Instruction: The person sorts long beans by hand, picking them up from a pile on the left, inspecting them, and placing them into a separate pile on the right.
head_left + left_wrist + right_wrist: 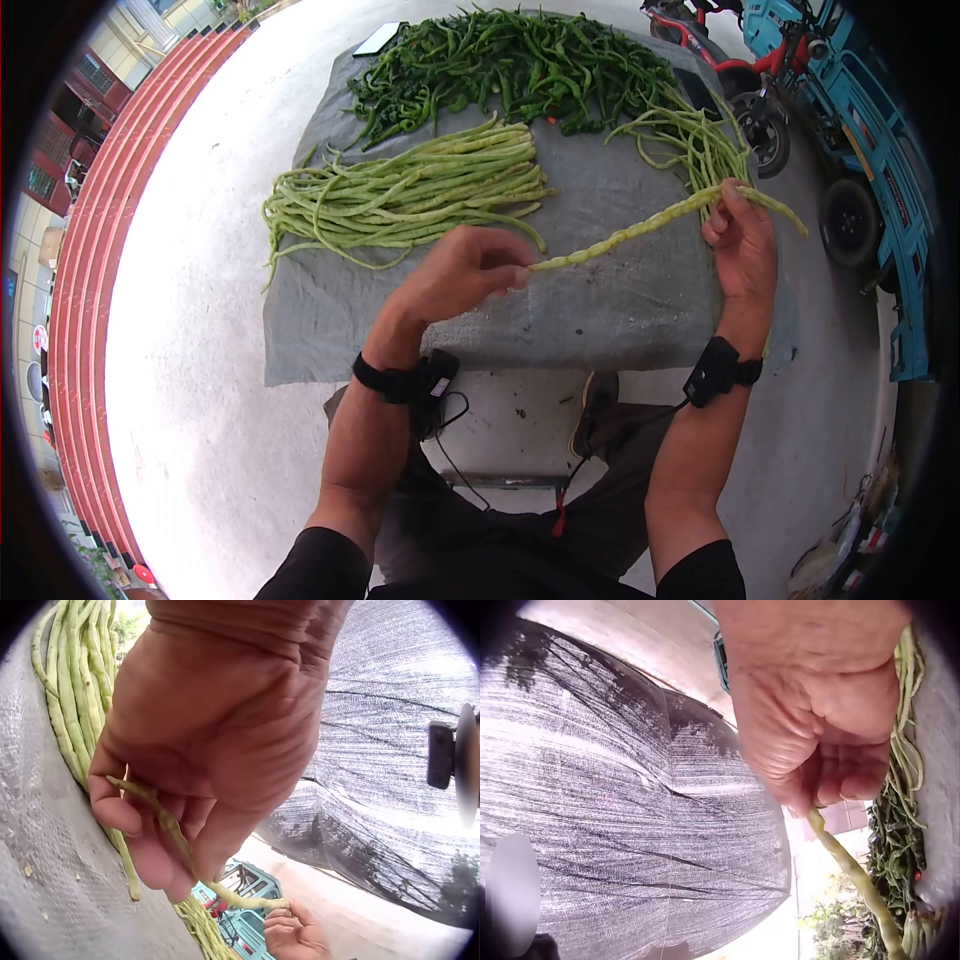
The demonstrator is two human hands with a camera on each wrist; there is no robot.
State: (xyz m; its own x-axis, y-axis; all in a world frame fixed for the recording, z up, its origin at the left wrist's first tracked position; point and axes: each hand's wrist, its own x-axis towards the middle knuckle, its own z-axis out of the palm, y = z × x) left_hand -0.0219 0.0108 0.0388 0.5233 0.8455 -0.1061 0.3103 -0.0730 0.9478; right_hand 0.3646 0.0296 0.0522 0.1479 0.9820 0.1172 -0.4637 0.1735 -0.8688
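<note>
One long, bumpy, pale green bean (630,233) is stretched between the two hands above the grey cloth (600,320). The left hand (465,272) pinches its thin end between thumb and fingers; in the left wrist view, the tip lies across the curled fingers of that hand (187,772). The right hand (742,240) pinches the bean near its other end, a short length sticking out beyond the fingers. In the right wrist view the bean (855,877) runs down from the thumb and fingertips of the right hand (817,727).
A thick bundle of long beans (400,195) lies at the left on the cloth, a smaller loose pile (700,145) at the right. Green peppers (520,65) cover the back. A phone-like dark object (697,92) lies at the back right, near a blue three-wheeler (870,130).
</note>
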